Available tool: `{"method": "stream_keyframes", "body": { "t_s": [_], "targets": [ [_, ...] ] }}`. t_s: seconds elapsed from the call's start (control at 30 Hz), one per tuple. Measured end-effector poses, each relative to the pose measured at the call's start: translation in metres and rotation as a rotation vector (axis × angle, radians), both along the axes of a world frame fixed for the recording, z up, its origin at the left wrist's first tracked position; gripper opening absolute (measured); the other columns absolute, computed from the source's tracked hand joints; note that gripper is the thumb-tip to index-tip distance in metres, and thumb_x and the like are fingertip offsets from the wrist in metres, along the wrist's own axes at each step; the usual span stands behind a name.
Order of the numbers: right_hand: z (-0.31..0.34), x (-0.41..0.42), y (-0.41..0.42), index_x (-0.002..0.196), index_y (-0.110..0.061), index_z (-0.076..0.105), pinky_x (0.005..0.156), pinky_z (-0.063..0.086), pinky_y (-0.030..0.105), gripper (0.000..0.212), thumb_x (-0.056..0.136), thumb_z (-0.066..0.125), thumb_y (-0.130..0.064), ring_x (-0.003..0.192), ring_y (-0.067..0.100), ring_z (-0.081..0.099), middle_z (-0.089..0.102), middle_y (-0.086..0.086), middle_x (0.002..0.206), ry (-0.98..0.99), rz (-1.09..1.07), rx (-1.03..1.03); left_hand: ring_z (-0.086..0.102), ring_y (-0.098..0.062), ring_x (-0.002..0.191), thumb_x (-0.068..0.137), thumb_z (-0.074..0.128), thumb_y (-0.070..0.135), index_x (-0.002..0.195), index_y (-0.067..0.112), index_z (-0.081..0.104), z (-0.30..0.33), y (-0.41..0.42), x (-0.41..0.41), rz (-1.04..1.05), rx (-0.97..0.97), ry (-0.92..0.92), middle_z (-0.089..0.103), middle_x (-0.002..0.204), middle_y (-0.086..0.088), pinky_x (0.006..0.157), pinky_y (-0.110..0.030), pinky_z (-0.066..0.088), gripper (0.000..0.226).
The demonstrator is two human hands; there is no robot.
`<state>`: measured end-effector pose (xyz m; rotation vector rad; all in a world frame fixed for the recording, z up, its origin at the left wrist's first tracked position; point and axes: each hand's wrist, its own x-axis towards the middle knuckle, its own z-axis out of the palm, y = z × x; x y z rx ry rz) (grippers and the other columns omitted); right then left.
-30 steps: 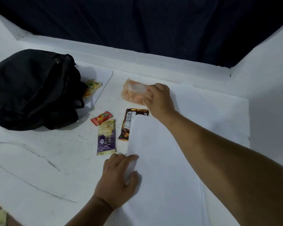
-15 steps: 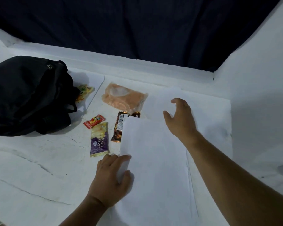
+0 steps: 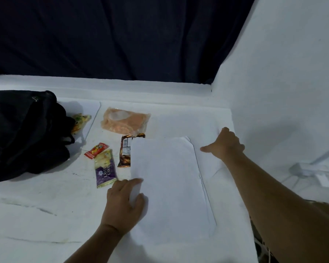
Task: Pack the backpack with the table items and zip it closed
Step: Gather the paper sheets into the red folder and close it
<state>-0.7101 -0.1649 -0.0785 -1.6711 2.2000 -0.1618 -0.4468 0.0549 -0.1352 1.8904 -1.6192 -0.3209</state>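
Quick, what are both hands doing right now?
Left hand: pinching the left edge of the white paper.
Right hand: open, fingers spread, holding nothing.

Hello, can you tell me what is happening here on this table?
A person is gathering things on a white table to pack into the black backpack, which lies at the left. The left hand grips the near edge of a stack of white paper sheets. The right hand is open, reaching over the far right sheets. An orange packet, a brown bar, a purple cake wrapper and a red candy still lie unpacked.
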Motion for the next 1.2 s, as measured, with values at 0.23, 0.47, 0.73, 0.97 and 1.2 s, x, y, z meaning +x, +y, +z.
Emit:
{"method": "stream_keyframes", "body": {
  "t_s": [0.23,0.47,0.73,0.97,1.2],
  "targets": [
    [0.011,-0.003,0.025,0.072,-0.010,0.044,0.056,0.034,0.031,0.033,0.071,0.076,-0.017,0.071,0.025,0.048,0.047,0.002,0.071,-0.383,-0.004,-0.196,0.057,-0.012,0.094,0.081,0.057,0.038,0.114,0.019,0.071,0.004,-0.002,-0.001,-0.010,-0.021,0.047,0.070,0.105,0.006,0.089,-0.043,0.052,0.041],
    [0.096,0.021,0.078,0.101,-0.016,0.049,0.049,0.035,0.007,0.025,0.085,0.068,-0.018,0.063,0.006,0.050,0.051,-0.011,0.075,-0.419,0.185,-0.679,0.057,-0.013,0.104,0.082,0.061,0.033,0.118,0.025,0.068,0.005,0.000,0.001,-0.045,0.013,0.104,0.065,0.110,0.015,0.096,-0.046,0.049,0.038],
    [0.120,0.043,0.129,0.112,-0.014,0.057,0.077,0.058,0.026,0.040,0.079,0.078,-0.008,0.091,0.012,0.070,0.070,-0.003,0.105,-1.066,-0.052,-0.690,0.059,-0.014,0.108,0.080,0.060,0.032,0.119,0.022,0.070,0.011,0.001,0.001,-0.053,0.010,0.178,0.071,0.117,0.007,0.101,-0.044,0.047,0.041],
    [0.012,0.036,0.175,0.100,-0.024,0.057,0.079,0.053,0.035,0.035,0.075,0.080,-0.030,0.095,0.023,0.064,0.067,-0.004,0.100,-0.596,-0.192,-0.219,0.063,-0.017,0.088,0.094,0.041,0.042,0.099,0.018,0.073,0.005,0.002,0.007,-0.093,-0.114,0.319,0.073,0.094,0.005,0.080,-0.043,0.053,0.040],
    [-0.021,0.044,0.200,0.137,-0.020,0.043,0.114,0.020,0.040,0.068,0.082,0.070,-0.050,0.141,0.021,0.030,0.048,-0.003,0.136,-0.271,-0.040,-0.200,0.064,-0.014,0.097,0.085,0.068,0.042,0.115,0.020,0.071,0.007,0.003,0.005,-0.105,-0.080,0.293,0.070,0.105,0.013,0.089,-0.035,0.052,0.036]
  ]
}}
